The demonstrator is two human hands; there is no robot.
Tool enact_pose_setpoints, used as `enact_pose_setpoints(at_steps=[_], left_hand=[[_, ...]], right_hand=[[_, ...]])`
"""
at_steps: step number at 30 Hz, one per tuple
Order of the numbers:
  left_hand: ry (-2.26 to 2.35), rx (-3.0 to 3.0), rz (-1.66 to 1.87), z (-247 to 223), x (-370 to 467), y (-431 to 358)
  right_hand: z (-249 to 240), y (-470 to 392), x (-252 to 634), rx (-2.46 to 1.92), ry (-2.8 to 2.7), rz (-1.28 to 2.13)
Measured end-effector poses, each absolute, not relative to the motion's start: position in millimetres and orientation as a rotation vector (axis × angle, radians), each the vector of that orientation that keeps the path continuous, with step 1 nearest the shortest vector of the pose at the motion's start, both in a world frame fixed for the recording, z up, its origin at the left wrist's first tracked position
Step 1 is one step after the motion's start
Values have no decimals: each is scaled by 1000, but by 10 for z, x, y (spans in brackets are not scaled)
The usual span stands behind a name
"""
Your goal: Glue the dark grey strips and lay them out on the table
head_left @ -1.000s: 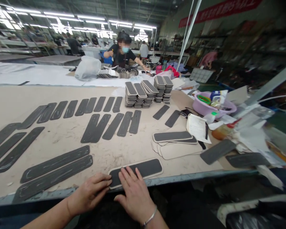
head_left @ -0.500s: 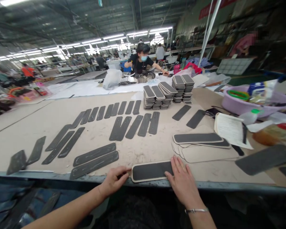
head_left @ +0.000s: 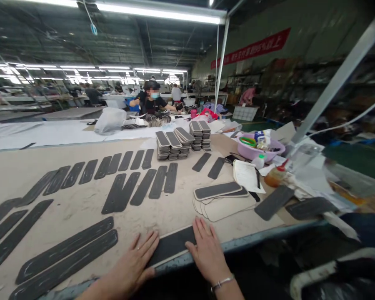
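Note:
A dark grey strip with a pale border (head_left: 172, 246) lies at the table's front edge. My left hand (head_left: 133, 260) rests flat over its left end, fingers stretched out. On its right end lies my right hand (head_left: 206, 250), a bracelet on the wrist, the fingers flat and the thumb spread. To the right of my hands is a fanned pile of bordered pieces (head_left: 218, 191). Loose dark strips with shiny streaks (head_left: 65, 248) lie in rows on the left and middle of the table.
Stacks of bordered pieces (head_left: 170, 143) stand at the table's middle back. A purple basin (head_left: 259, 152), a notebook (head_left: 246, 175) and a bottle with amber liquid (head_left: 274, 176) sit to the right. Across the table a masked person (head_left: 151, 102) works. A metal post (head_left: 337, 79) rises at the right.
My left hand has moved from pinching at the strip's left edge to lying flat on top of it. My right hand stays on the strip. The view has turned to the right.

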State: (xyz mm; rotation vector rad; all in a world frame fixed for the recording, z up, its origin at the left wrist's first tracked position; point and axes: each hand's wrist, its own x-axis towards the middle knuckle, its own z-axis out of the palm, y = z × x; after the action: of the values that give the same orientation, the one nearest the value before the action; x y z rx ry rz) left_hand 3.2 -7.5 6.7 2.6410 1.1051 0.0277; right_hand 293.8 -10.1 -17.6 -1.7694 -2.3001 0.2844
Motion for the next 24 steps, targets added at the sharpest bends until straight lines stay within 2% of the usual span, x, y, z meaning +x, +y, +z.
enact_pose_setpoints(at_steps=[6, 13, 24], left_hand=[[1426, 2553, 500, 57, -289, -113], [1471, 2417, 494, 95, -104, -61], [1481, 2277, 543, 123, -119, -42]], right_hand=[[-286, -94, 2941, -1766, -2301, 162], [-398, -99, 2961, -1707, -2296, 13], [-289, -105, 2954, -1718, -2273, 103]])
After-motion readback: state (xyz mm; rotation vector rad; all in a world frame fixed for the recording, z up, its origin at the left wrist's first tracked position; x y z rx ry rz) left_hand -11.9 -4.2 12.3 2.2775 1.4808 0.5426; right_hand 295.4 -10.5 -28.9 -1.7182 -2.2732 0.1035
